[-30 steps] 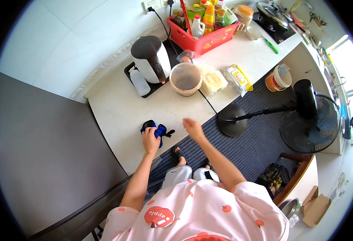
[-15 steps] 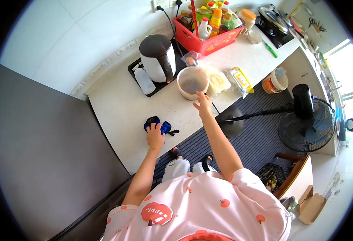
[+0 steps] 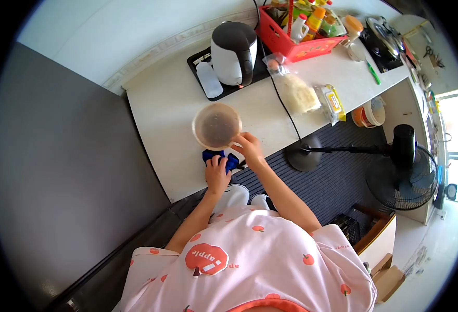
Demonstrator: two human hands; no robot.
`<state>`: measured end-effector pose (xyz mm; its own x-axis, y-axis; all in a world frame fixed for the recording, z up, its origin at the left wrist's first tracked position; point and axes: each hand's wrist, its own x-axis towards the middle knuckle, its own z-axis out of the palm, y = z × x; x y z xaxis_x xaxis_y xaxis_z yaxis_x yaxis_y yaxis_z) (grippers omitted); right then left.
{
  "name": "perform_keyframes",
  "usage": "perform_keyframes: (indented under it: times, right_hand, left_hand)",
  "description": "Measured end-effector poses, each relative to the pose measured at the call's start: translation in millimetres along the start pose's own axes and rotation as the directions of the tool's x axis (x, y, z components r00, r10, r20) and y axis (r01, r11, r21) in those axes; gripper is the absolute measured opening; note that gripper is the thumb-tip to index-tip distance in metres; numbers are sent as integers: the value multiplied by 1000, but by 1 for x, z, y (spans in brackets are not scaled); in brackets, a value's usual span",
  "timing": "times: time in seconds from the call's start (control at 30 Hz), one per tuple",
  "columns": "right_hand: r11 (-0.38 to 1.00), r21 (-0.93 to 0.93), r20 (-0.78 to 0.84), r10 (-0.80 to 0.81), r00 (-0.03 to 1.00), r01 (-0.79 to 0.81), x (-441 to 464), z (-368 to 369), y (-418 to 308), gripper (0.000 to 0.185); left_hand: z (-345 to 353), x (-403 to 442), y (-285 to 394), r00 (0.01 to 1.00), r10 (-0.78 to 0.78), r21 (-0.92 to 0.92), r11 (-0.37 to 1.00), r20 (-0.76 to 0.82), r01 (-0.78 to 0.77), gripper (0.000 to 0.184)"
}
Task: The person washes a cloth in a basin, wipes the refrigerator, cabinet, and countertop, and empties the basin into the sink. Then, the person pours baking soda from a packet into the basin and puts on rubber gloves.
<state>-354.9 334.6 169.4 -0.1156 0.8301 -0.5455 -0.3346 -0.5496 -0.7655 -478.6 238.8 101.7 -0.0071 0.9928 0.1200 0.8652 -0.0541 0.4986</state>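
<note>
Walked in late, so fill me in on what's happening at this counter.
A person at the counter has their left hand on a blue-and-black bundle near the front edge. Their right hand grips the near right side of a round tub, just beyond the bundle; whether it is lifted is hard to tell. A kettle stands farther back.

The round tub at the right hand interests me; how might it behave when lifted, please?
The tub looks thin-walled, so it may be light and slightly flexible. With the right hand at one edge, it could tip.
</note>
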Motion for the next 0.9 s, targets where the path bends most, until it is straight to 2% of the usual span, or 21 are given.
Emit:
perform_keyframes:
  times: [0.1,0.13,0.2,0.23,0.27,0.3,0.4,0.43,0.47,0.53,0.6,0.67,0.73,0.8,0.9]
  right_hand:
    - [996,-90,76,7,997,0,34,48,25,35]
    - [985,-174,115,35,993,-14,46,63,32,35]
    - [970,-242,137,65,988,-31,57,95,40,39]
    - [985,-173,111,-3,994,22,65,109,57,30]
    - [982,-190,103,28,994,-8,72,119,66,32]
    - [975,-220,129,12,992,17,74,127,69,38]
    - [965,-256,188,1,982,48,58,125,55,49]
    - [964,-260,204,4,979,50,51,117,45,51]
    - [915,-344,208,-145,967,211,56,100,44,51]
    - [713,-497,259,-421,869,494,73,51,27,50]
    - [579,-691,157,-464,872,433,81,-5,-24,40]
    - [406,-828,71,-608,791,387,100,-59,-68,34]
    - [203,-922,99,-702,706,331,127,-105,-105,42]
    - [-39,-988,127,-744,656,148,137,-124,-137,71]
    - [-29,-1000,18,-726,688,-5,173,-141,-144,100]
  left_hand:
    - [1,-3,-5,998,44,6,999,34,-44,44]
    - [3,-1,-8,997,52,22,998,54,-53,46]
    - [5,0,-11,996,81,-2,997,47,-81,33]
    - [12,-3,-18,994,110,-47,993,19,-109,29]
    - [16,-1,-21,991,136,-90,987,-10,-137,25]
    - [7,5,-10,994,-15,-148,988,111,31,18]
    - [3,4,-8,994,105,-96,990,20,-103,25]
    - [4,1,-9,990,136,-16,991,-22,-136,34]
    - [2,0,-9,992,129,-15,991,4,-129,37]
    - [-1,1,-8,992,113,-13,994,48,-113,43]
    - [-1,3,-6,995,85,-16,996,42,-85,43]
    - [3,8,-7,997,76,9,997,32,-76,43]
    - [5,15,-6,999,35,37,999,20,-35,42]
    - [7,25,-4,1000,8,53,999,-23,-7,41]
    - [13,33,0,989,-135,92,986,-56,140,46]
